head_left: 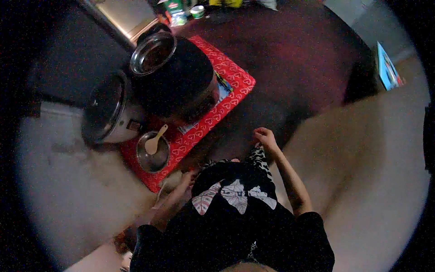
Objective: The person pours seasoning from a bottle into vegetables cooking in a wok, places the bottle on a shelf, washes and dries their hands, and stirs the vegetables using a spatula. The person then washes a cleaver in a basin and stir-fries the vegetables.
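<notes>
Dark table-like surface: spreading across the upper middle, its centre showing a dull red sheen.
Person's black top: filling the lower middle, pale leaf shapes running across its front; patterned trousers are showing beyond the hem.
Red cloth: lying at a slant, its white heart outlines showing, and bearing the black appliance and the bowl.
Black appliance: standing on the cloth, with a round, metal-rimmed glass piece resting on top.
Rice cooker: standing just left of the black appliance, its dark lid facing up.
Metal bowl: sitting on the near part of the cloth, below the black appliance in the view and beside the cooker.
Blue flat item: leaning at the far right, well apart from the cloth.
Right hand: hovering near the trousers, thumb and fingers drawing together in a loose curl; any small thing between them is not showing.
Left hand: reaching low beside the cloth's near edge, blurring into shadow; whether its fingers are gripping cannot be told.
Pale paddle: lying across the bowl, its handle pointing toward the black appliance.
Green-and-white tub: standing at the top beside a green packet.
</notes>
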A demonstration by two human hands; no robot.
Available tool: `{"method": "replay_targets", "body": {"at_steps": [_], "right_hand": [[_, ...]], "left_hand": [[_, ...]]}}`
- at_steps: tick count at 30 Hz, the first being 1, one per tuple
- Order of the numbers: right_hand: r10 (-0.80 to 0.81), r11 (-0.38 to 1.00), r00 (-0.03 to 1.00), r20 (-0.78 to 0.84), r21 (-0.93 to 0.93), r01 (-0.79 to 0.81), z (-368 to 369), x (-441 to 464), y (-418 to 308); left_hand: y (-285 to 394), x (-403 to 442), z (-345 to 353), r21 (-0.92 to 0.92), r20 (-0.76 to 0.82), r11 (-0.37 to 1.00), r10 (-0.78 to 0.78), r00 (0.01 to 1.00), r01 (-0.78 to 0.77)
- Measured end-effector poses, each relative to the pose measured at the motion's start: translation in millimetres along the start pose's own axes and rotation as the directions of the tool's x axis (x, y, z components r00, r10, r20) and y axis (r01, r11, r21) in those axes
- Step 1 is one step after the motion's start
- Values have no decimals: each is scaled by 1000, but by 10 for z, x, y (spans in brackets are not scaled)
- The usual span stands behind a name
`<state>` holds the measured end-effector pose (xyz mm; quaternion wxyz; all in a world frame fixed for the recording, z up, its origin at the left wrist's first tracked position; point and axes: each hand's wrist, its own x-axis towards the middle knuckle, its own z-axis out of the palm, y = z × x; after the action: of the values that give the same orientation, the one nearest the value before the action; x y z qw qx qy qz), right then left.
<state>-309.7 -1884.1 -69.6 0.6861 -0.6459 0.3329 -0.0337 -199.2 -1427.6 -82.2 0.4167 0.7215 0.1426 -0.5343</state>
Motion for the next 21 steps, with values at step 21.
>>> {"method": "replay_targets", "body": {"at_steps": [21], "right_hand": [[244,956,576,780,-94,-278,-839,2494,-139]], "left_hand": [[-356,451,3008,-480,-425,877,-206,881,-26]]}}
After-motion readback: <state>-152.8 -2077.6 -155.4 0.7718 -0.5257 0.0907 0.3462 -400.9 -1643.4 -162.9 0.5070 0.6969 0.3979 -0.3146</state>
